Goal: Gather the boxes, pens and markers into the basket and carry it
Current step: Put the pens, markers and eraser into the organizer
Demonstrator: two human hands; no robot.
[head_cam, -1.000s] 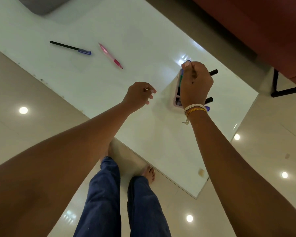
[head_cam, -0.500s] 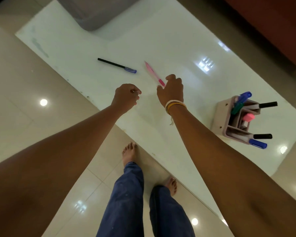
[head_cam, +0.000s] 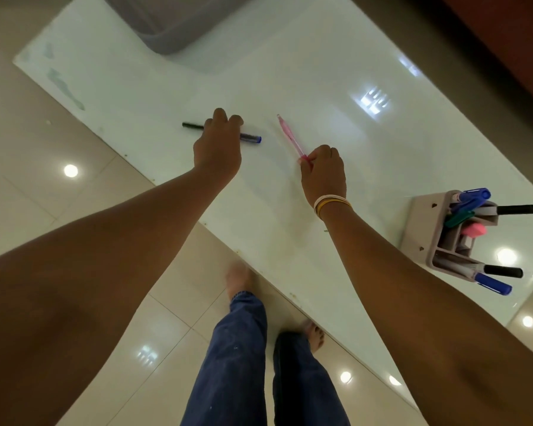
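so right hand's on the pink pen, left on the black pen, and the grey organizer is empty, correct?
Not quite. The head view shows the grey organizer is not empty: it holds several markers. The rest stands: right hand pinches the pink pen, left hand is on the black pen.

Single head-worn view, looking steeply down from standing height onto white surface (head_cam: 290, 72) and tiled floor (head_cam: 28, 195).

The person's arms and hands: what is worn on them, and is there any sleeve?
Both forearms are bare, with no sleeve in view. The right hand has thin white and yellow bands around its wrist. The left hand and its wrist wear nothing visible.
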